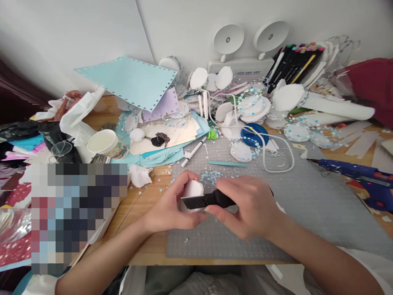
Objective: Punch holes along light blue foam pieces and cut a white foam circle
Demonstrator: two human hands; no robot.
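Note:
My left hand (172, 207) is closed around a small white foam-like piece (194, 189), thumb on the near side and fingers on the far side. My right hand (250, 205) grips the black handle of a craft knife (218, 198). Its broad dark blade points left and lies across the white piece; whether it cuts in cannot be seen. Both hands are over the grey cutting mat (264, 241). Just beyond them lies a small heap of blue and white star confetti (211, 177). A thin teal strip (227, 164) is farther back on the mat.
A blue glue gun (356, 172) lies at right, a white cable (291, 157) loops across the mat. White discs edged with stars (253, 107) crowd the back beside a twin-head lamp (241, 67). A paper cup (106, 144) and blue sheets (166, 155) stand left.

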